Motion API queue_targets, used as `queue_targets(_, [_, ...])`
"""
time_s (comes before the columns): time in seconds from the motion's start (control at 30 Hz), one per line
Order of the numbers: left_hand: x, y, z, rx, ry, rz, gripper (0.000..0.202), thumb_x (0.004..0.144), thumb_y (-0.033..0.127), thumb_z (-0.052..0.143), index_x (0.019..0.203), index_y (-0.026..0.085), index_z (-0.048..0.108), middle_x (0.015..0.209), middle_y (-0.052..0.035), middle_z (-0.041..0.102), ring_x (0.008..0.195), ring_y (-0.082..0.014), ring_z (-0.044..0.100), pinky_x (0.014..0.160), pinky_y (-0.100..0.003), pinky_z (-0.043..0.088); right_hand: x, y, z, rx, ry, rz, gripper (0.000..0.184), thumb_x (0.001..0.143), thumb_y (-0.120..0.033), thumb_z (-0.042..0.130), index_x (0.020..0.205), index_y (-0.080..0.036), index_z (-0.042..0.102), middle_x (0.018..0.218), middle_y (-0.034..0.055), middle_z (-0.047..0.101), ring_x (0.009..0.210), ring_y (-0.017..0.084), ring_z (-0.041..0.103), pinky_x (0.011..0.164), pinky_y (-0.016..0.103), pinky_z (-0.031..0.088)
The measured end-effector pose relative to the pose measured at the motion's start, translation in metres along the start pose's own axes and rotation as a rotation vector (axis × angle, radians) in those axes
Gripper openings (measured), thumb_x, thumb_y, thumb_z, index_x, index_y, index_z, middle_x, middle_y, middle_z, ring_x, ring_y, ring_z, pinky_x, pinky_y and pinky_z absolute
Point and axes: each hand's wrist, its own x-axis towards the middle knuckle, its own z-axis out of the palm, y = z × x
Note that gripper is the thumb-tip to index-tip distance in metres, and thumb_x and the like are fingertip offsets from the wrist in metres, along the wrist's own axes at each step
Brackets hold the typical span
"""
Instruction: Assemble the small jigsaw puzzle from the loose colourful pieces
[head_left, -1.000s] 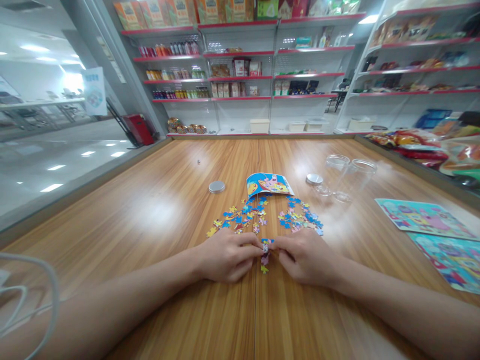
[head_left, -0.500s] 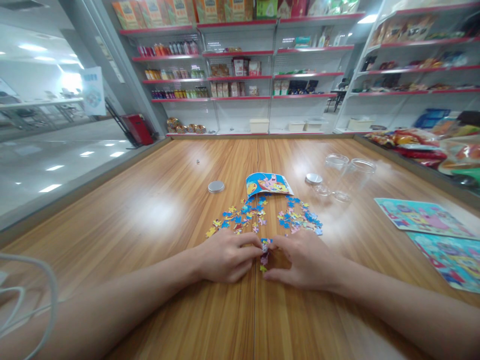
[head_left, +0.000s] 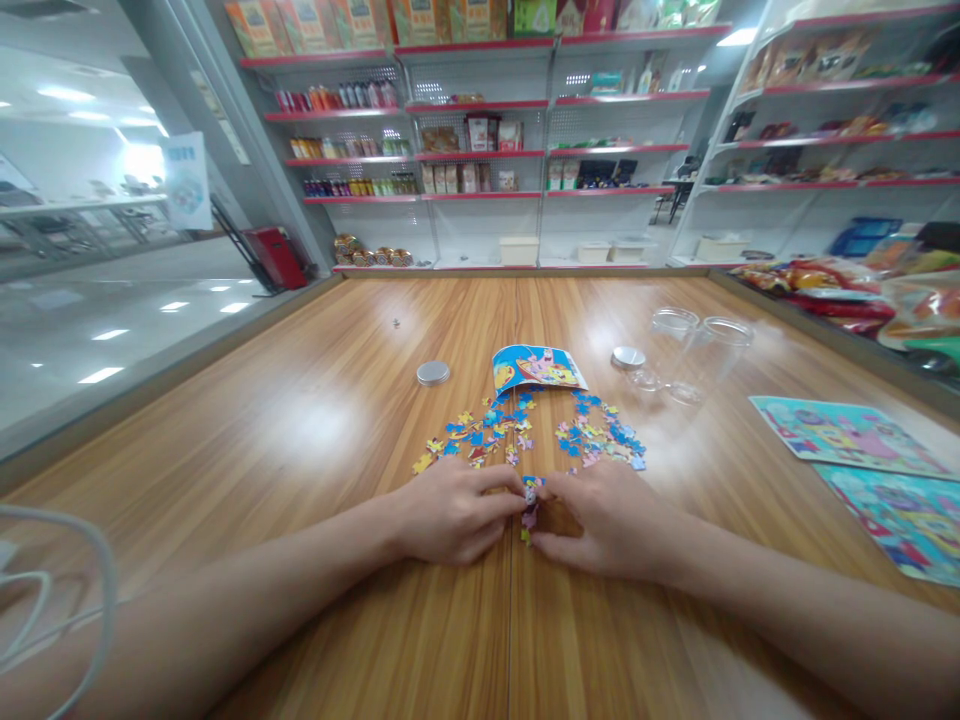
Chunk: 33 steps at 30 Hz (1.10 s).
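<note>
Both my hands rest on the wooden table (head_left: 315, 420), fingertips meeting over a short strip of joined jigsaw pieces (head_left: 529, 512). My left hand (head_left: 450, 510) pinches the strip's upper end with thumb and forefinger. My right hand (head_left: 611, 518) lies beside it, thumb and fingers pressed on the strip's lower pieces. Just beyond the hands lie two scattered heaps of loose blue and yellow pieces (head_left: 525, 435). A colourful puzzle picture card (head_left: 536, 368) lies behind the heaps.
Two clear jars (head_left: 694, 350) lie on their sides at the right, with a silver lid (head_left: 628, 357) beside them and another lid (head_left: 433, 373) to the left. Two finished puzzle boards (head_left: 862, 450) lie at the right edge. Snack bags and stocked shelves stand behind.
My right hand shifted from pinching the strip's top to laying its thumb low along the strip. The left hand has hardly moved.
</note>
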Motion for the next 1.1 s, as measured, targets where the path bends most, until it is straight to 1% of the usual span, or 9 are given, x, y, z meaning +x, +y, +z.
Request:
queue_targets(0.1, [-0.0001, -0.0003, -0.0006, 0.004, -0.021, 0.005, 0.030, 0.087, 0.015, 0.050, 0.112, 0.022, 0.065, 0.114, -0.0042, 0.069, 0.078, -0.0137, 0.068, 0.058, -0.025, 0.052, -0.0005, -0.0003, 0.0016, -0.027, 0.023, -0.012, 0.024, 0.083, -0.043, 0.063, 0.093, -0.022, 0.069, 0.075, 0.0044, 0.074, 0.070, 0.022, 0.069, 0.061, 0.030, 0.033])
queue_targets(0.2, [-0.0012, -0.0006, -0.0012, 0.007, -0.053, 0.002, 0.030, 0.088, 0.016, 0.050, 0.113, 0.024, 0.064, 0.116, -0.0030, 0.068, 0.077, -0.0135, 0.068, 0.056, -0.025, 0.051, -0.0008, -0.0023, 0.0023, -0.055, 0.037, 0.012, 0.025, 0.083, -0.045, 0.063, 0.089, -0.021, 0.069, 0.074, 0.0058, 0.074, 0.067, 0.022, 0.068, 0.060, 0.030, 0.032])
queue_targets(0.37, [-0.0025, 0.0000, -0.0018, 0.008, -0.094, 0.009, 0.029, 0.087, 0.018, 0.051, 0.113, 0.024, 0.064, 0.116, -0.0031, 0.066, 0.074, -0.0133, 0.066, 0.055, -0.026, 0.050, -0.0009, -0.0042, 0.0036, -0.094, 0.030, 0.030, 0.025, 0.083, -0.045, 0.063, 0.088, -0.021, 0.068, 0.076, 0.0071, 0.074, 0.068, 0.023, 0.068, 0.058, 0.029, 0.032])
queue_targets(0.6, [0.0004, 0.0027, -0.0037, -0.046, -0.121, -0.040, 0.029, 0.088, 0.018, 0.050, 0.112, 0.024, 0.064, 0.120, -0.0043, 0.064, 0.077, -0.0149, 0.068, 0.060, -0.027, 0.053, 0.0010, -0.0016, 0.0049, -0.116, 0.015, 0.002, 0.026, 0.083, -0.044, 0.062, 0.091, -0.020, 0.068, 0.074, 0.0067, 0.074, 0.066, 0.024, 0.068, 0.057, 0.030, 0.031])
queue_targets(0.83, [-0.0013, 0.0026, -0.0016, -0.045, -0.109, -0.038, 0.030, 0.087, 0.017, 0.051, 0.113, 0.023, 0.065, 0.119, -0.0054, 0.064, 0.075, -0.0142, 0.067, 0.059, -0.026, 0.053, -0.0002, -0.0024, 0.0042, -0.130, 0.018, -0.005, 0.026, 0.083, -0.045, 0.063, 0.089, -0.020, 0.068, 0.074, 0.0074, 0.074, 0.067, 0.024, 0.068, 0.057, 0.030, 0.030])
queue_targets(0.93, [-0.0010, 0.0031, -0.0016, -0.081, -0.127, -0.079, 0.030, 0.087, 0.017, 0.051, 0.112, 0.024, 0.065, 0.120, -0.0057, 0.063, 0.081, -0.0154, 0.068, 0.064, -0.026, 0.055, -0.0004, -0.0024, 0.0044, -0.111, 0.009, -0.007, 0.025, 0.083, -0.044, 0.063, 0.092, -0.020, 0.068, 0.075, 0.0063, 0.074, 0.066, 0.023, 0.068, 0.057, 0.029, 0.030])
queue_targets(1.1, [0.0014, 0.0030, -0.0026, -0.188, -0.110, -0.130, 0.030, 0.085, 0.014, 0.052, 0.110, 0.023, 0.065, 0.126, -0.0071, 0.060, 0.092, -0.0177, 0.068, 0.076, -0.030, 0.058, 0.0012, -0.0005, 0.0046, -0.102, 0.023, -0.016, 0.025, 0.081, -0.042, 0.065, 0.092, -0.020, 0.068, 0.073, 0.0049, 0.073, 0.063, 0.020, 0.066, 0.057, 0.028, 0.030])
